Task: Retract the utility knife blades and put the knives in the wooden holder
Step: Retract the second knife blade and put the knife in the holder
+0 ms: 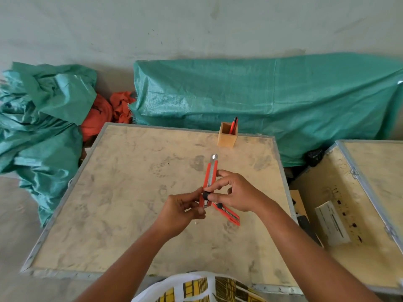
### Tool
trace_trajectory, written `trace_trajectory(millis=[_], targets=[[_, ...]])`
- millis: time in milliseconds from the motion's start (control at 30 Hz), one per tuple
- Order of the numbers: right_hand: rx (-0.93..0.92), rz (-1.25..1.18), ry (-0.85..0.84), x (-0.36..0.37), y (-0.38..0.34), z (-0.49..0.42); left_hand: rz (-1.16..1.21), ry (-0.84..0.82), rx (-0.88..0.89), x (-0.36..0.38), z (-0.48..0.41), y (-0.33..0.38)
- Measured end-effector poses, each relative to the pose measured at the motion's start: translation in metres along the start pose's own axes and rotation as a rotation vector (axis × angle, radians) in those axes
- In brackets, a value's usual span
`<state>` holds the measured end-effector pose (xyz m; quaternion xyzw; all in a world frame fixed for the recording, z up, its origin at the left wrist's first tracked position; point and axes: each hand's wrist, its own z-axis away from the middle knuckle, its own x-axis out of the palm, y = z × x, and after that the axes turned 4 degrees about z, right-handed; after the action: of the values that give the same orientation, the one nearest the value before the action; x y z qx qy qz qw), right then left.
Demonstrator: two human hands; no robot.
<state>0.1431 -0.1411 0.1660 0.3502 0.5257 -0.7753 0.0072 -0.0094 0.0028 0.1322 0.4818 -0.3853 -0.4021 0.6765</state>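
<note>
Both hands hold one red utility knife (210,175) above the middle of the wooden crate top (122,192). Its short silver blade tip sticks out, pointing away from me. My left hand (185,210) pinches the knife's near end. My right hand (237,192) grips its side, with the thumb by the black slider knob. A second red utility knife (229,214) lies flat on the crate just below my right hand. The wooden holder (226,138) stands upright near the crate's far edge, with a red knife (233,125) standing in it.
Green tarpaulin (261,101) covers things behind the crate, and more tarpaulin is heaped at the left with orange cloth (102,114). An open wooden crate (349,192) with a white box (331,223) inside sits to the right.
</note>
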Motion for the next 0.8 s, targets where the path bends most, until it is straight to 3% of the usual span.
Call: trace_trajectory(millis=[633, 800], targets=[[-0.027, -0.090, 0.298, 0.019, 0.005, -0.004, -0.051, 0.000, 0.041, -0.009, -0.015, 0.015], [-0.050, -0.152, 0.246, 0.013, 0.008, -0.002, -0.054, 0.024, 0.038, -0.006, -0.019, 0.013]])
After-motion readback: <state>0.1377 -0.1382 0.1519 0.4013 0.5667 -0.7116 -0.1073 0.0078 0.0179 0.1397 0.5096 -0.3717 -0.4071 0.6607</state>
